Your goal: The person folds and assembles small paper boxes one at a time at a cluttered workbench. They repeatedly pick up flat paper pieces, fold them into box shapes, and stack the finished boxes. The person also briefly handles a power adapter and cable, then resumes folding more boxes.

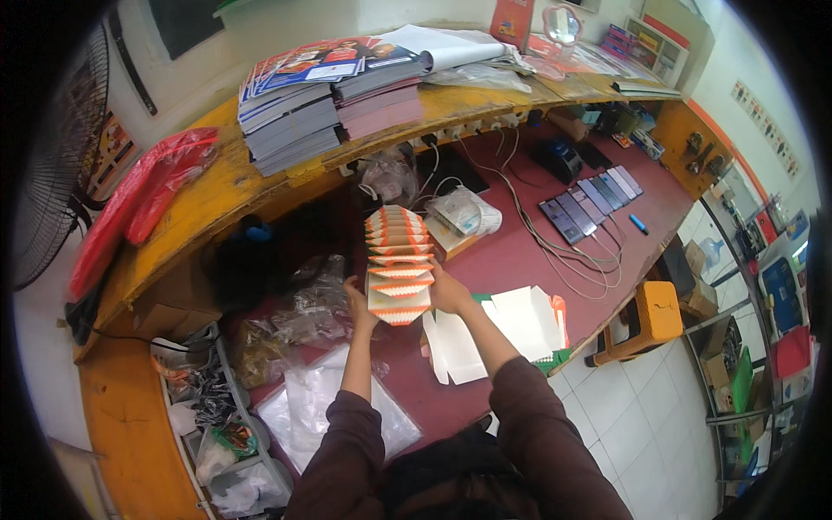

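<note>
A row of nested paper food boxes [399,276], white inside with orange zigzag edges, stretches away from me over the dark red desk [555,139]. My left hand [359,303] closes on its near left side and my right hand [446,291] on its near right side. The fingers are partly hidden behind the boxes. Beside my right forearm lie unfolded white cardboard pieces [511,334] with some orange and green edges. Clear plastic bags [325,403] lie by my left forearm.
Tall stacks of printed sheets [295,126] stand on the yellow shelf [204,186]. Several phones [594,204] with loose white cables [520,208] and a blue marker [639,224] lie to the right. A yellow stool [660,312] stands beyond the desk edge; a grey bin [234,381] holds plastic bags.
</note>
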Available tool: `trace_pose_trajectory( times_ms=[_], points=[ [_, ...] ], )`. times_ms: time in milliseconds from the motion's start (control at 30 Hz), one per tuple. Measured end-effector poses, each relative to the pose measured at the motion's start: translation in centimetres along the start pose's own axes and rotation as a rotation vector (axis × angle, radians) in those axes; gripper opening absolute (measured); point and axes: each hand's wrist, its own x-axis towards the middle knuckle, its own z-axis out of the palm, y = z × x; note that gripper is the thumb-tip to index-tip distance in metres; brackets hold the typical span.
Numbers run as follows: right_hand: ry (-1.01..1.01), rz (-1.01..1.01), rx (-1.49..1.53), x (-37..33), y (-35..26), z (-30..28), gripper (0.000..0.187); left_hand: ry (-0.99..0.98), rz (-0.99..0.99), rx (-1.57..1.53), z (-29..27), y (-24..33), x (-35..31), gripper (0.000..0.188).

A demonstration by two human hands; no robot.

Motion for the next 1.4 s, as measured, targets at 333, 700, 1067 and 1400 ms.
trace_pose_trajectory(
  times_ms=[333,700,1067,1400],
  points=[
    [0.635,0.608,-0.448,-21.9,11.3,-6.8,0.090,0.370,0.293,0.185,2.3,6.4,-14.2,0.050],
    [0.769,0.498,-0.056,-23.7,10.2,-6.9,0.026,-0.940,0.480,0.641,10.3,9.6,-20.5,0.060],
    [0.484,0.062,0.329,-25.1,0.1,-8.4,0.057,-0.756,0.256,-0.042,9.5,19.0,-19.9,0.032],
    [1.023,-0.200,0.019,-29.5,-6.1,-14.2,0.028,-0.764,0.032,-0.565,3.6,26.8,-19.5,0.028]
  ],
)
